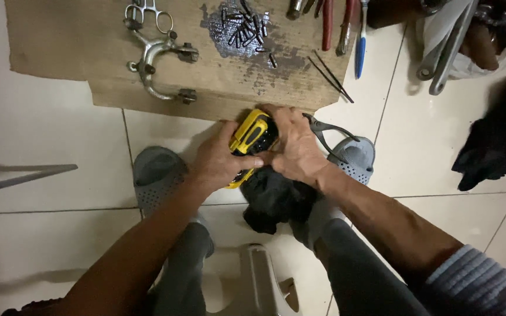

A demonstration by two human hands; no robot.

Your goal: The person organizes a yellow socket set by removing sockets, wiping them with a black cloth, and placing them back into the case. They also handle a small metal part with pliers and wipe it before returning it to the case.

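At the far left a thin grey metal strip point(24, 175) lies on the tiled floor point(48, 129). A sheet of cardboard point(77, 52) at the top carries a silver caliper-shaped metal part point(156, 67), then a dark oily patch with a heap of small black pins point(246, 28).

Below its edge, between two grey perforated slippers, the left hand point(221, 161) and right hand point(294, 146) meet over a yellow and black tool point(252, 137). The left fingers point(242, 161) are clamped on its lower body; the right fingers are closed over its top end. A black rag point(273, 196) hangs just beneath, touching both hands.

Judging from the oil nearby, the tool could slip if the grip is greasy, and it would land on the feet or tiles. The rag could also snag in any moving part.

Further right lie two thin black rods point(330, 77), red-handled pliers point(328, 26), and a blue-handled tool point(361, 50). A white bag point(440, 29) at top right holds long grey wrenches point(449, 55). Dark cloth point(496, 146) sits far right.
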